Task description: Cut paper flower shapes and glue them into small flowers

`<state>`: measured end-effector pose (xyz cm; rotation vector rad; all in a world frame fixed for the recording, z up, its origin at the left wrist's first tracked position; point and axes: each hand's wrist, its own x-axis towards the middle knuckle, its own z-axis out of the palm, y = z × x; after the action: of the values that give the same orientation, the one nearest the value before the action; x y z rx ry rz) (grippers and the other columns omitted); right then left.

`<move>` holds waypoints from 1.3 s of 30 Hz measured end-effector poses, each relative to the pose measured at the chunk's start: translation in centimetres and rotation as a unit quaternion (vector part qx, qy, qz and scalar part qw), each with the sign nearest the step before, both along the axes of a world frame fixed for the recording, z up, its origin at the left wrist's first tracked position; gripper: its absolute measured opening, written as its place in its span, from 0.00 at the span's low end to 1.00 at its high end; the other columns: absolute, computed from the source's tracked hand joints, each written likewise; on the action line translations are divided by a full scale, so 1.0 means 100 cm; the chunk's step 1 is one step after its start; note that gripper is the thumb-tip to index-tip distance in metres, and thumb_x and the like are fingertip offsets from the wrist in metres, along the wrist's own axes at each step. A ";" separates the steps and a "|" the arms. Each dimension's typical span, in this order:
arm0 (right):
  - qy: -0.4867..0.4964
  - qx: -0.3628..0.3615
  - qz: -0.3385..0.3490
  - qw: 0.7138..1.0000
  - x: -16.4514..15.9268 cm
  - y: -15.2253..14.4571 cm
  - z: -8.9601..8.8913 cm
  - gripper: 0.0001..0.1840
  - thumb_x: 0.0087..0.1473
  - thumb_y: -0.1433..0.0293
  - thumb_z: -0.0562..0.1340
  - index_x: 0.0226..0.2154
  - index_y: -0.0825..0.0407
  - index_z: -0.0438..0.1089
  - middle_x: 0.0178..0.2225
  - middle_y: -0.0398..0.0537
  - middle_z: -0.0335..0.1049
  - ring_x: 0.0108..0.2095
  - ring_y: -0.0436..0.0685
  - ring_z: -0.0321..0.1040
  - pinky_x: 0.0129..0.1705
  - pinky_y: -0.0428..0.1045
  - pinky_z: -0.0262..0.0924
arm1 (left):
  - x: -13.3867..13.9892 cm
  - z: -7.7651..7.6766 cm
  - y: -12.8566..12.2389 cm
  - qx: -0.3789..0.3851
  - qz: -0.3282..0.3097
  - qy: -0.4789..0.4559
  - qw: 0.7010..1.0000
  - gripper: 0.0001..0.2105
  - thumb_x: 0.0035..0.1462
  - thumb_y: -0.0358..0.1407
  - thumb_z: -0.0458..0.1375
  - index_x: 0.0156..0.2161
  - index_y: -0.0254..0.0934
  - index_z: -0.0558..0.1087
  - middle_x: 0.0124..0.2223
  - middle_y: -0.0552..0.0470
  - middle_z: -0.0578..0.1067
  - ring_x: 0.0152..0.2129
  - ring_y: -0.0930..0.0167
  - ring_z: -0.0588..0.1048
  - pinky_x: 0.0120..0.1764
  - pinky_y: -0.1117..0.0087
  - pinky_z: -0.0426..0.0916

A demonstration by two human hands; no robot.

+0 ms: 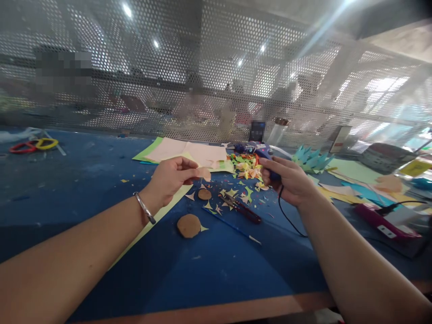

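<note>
Left hand (pixel 173 181), right hand (pixel 286 180): one each
Pinched pink paper piece (pixel 204 173): one
Hot-glue gun (pixel 264 154): one
Cardboard discs (pixel 189 226): two
Red-handled hand tool (pixel 249 212): one
Slender blue stick (pixel 232 225): one
Scissor handle loops (pixel 46 143): two, one red, one yellow
Bracelet (pixel 145 209): one
Lidded clear bottle, table's (pixel 216 279) far edge: one
Magenta power strip (pixel 374 220): one
Paper scraps (pixel 249 167): too many to count

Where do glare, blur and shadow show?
Head view: bright light spots against the perforated screen, pale streak upper right; head view: background beyond screen blurred, near brown disc clearer; head view: soft shadow on the blue tabletop beside the right forearm.
</note>
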<state>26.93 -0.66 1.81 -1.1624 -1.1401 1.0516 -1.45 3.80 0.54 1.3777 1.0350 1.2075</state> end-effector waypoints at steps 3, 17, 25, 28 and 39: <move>0.024 0.010 0.026 0.999 -0.007 -0.005 0.002 0.17 0.44 0.64 0.74 0.29 0.51 0.67 0.22 0.38 0.62 0.21 0.47 0.60 0.21 0.44 0.58 | 0.000 -0.002 0.002 0.004 0.005 0.017 1.000 0.11 0.42 0.33 0.71 0.32 0.34 0.76 0.33 0.50 0.78 0.30 0.71 0.75 0.30 0.72 0.68; -0.079 0.035 0.080 0.993 -0.029 -0.011 -0.006 0.17 0.48 0.62 0.74 0.32 0.52 0.67 0.24 0.40 0.71 0.20 0.48 0.65 0.23 0.45 0.60 | 0.001 -0.007 0.006 0.052 0.022 0.049 0.997 0.08 0.44 0.31 0.69 0.31 0.35 0.75 0.31 0.52 0.77 0.26 0.74 0.72 0.27 0.72 0.65; -0.081 0.029 0.079 0.993 -0.038 -0.012 -0.010 0.20 0.47 0.61 0.73 0.31 0.51 0.64 0.18 0.32 0.59 0.18 0.44 0.52 0.17 0.42 0.46 | 0.001 -0.011 0.007 0.107 0.021 0.082 0.991 0.07 0.46 0.32 0.68 0.33 0.35 0.77 0.30 0.52 0.77 0.26 0.74 0.73 0.29 0.72 0.67; -0.086 0.036 0.090 0.992 -0.038 -0.014 -0.011 0.19 0.47 0.62 0.73 0.29 0.50 0.63 0.18 0.32 0.58 0.18 0.44 0.50 0.18 0.43 0.45 | 0.000 -0.012 0.008 0.112 0.027 0.093 0.989 0.07 0.47 0.32 0.67 0.34 0.35 0.77 0.31 0.51 0.77 0.27 0.73 0.74 0.29 0.72 0.67; -0.168 0.038 0.071 0.983 -0.041 -0.015 -0.011 0.12 0.54 0.66 0.64 0.26 0.49 0.59 0.16 0.33 0.57 0.17 0.45 0.50 0.18 0.43 0.47 | 0.000 -0.010 0.007 0.099 0.008 0.111 0.989 0.04 0.47 0.28 0.65 0.31 0.36 0.76 0.30 0.52 0.77 0.25 0.74 0.73 0.29 0.72 0.67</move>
<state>22.87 -2.17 0.69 -1.2416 -1.5336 0.9310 -1.45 4.52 -0.45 1.6924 1.1040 1.2149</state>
